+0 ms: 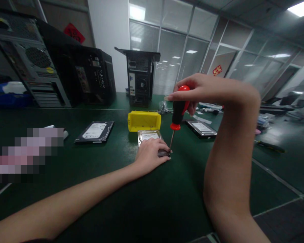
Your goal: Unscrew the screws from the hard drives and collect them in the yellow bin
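Red-and-black screwdriver (177, 114) between right fingers (176, 96), tip down

Counting from my end: three hard drives (95, 131), one red-and-black screwdriver (177, 113), one yellow bin (144, 128), three computer cases (142, 77), two red wall signs (74, 32), plus maybe another screwdriver (271, 146), kinda blurry.

Both arms are bare. The left forearm (88, 190) slants in low from the lower left, its wrist nearly straight. The left hand (150, 152) lies palm down, fingers together and pointing right, with the thumb below them in a low pinch. The right forearm (229, 152) stands almost upright from a bent elbow, and the wrist folds sharply leftward. The right hand (190, 92) hangs higher than the left, one digit stretched straight, other fingers curled down in a grip.
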Tool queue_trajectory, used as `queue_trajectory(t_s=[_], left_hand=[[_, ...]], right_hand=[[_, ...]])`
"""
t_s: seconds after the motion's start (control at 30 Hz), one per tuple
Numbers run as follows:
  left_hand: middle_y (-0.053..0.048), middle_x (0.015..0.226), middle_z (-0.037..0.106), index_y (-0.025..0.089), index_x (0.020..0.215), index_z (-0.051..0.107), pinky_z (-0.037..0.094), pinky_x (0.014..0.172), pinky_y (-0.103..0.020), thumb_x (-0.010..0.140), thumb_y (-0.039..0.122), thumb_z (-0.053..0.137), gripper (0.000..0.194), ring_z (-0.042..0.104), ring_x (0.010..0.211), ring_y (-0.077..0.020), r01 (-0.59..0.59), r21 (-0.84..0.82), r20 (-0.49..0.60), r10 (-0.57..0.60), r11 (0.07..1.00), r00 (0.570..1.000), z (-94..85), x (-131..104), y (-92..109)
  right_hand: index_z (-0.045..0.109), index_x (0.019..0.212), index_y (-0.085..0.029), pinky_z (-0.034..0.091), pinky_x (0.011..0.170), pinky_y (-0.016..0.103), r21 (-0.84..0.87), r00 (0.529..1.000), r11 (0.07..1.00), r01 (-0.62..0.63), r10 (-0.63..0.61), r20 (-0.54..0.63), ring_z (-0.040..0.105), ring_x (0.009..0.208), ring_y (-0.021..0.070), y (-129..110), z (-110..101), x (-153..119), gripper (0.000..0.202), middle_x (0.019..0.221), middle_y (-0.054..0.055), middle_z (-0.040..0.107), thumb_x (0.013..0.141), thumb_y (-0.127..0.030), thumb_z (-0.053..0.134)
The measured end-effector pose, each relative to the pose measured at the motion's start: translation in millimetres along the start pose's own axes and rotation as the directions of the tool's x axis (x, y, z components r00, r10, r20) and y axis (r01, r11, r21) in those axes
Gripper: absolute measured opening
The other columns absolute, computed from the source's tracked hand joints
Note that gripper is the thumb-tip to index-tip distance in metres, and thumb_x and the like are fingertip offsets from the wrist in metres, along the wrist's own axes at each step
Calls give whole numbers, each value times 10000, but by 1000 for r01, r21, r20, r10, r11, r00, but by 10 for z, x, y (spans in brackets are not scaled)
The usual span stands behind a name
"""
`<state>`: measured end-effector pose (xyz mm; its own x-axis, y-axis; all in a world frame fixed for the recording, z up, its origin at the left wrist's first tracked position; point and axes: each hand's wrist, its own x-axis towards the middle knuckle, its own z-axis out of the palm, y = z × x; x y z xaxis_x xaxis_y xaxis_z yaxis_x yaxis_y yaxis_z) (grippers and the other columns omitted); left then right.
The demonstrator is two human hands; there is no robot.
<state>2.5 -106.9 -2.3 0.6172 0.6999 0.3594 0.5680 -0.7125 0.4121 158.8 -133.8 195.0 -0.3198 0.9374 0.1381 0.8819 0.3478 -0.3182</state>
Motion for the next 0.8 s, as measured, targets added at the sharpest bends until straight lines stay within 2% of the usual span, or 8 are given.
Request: queue_trajectory(t_s=[0.27, 0.43, 0.57, 0.67, 0.8], left_hand=[[22, 1069, 662, 303, 938, 716, 412, 835, -374, 801, 374, 659, 164, 560, 1000, -227, 7, -12, 7, -7, 1000, 1000, -20, -12, 34], [33, 1057, 660, 314, 933, 718, 415, 840, -380, 798, 367, 666, 154, 563, 994, -225, 8, -15, -4, -8, 1000, 1000, -12, -15, 37], [22, 1062, 661, 303, 936, 720, 415, 835, -372, 800, 371, 665, 163, 562, 992, -222, 7, -20, -4, -7, 1000, 1000, -9, -17, 38], [28, 1062, 661, 307, 936, 719, 414, 836, -376, 800, 368, 663, 159, 561, 995, -221, 5, -21, -7, -6, 1000, 1000, -10, -24, 34], [26, 1055, 658, 303, 938, 716, 411, 832, -378, 814, 357, 649, 151, 556, 998, -219, -23, 11, -18, 23, 1000, 1000, -5, -38, 31]], right_hand=[[647, 879, -149, 473, 550, 248, -17, 1000, 1000, -25, 25, -2, 624, 656, 161, -8, 17, 18, 463, 721, 62, 636, 775, -594, 570], [637, 855, -138, 504, 612, 280, 127, 999, 991, -36, 34, 20, 637, 708, 188, 2, 37, 37, 515, 770, 92, 653, 805, -630, 493], [608, 902, -133, 517, 607, 304, 223, 999, 974, -43, 39, 23, 636, 690, 200, 32, 43, 60, 433, 810, 105, 666, 860, -529, 440], [616, 907, -144, 509, 585, 271, 199, 1000, 980, -9, 6, 18, 630, 649, 166, 30, 43, 58, 324, 824, 79, 661, 876, -428, 463], [645, 962, -163, 501, 575, 246, 172, 1000, 985, -1, -2, 19, 616, 614, 130, -4, 37, 21, 298, 885, 64, 670, 895, -387, 459]])
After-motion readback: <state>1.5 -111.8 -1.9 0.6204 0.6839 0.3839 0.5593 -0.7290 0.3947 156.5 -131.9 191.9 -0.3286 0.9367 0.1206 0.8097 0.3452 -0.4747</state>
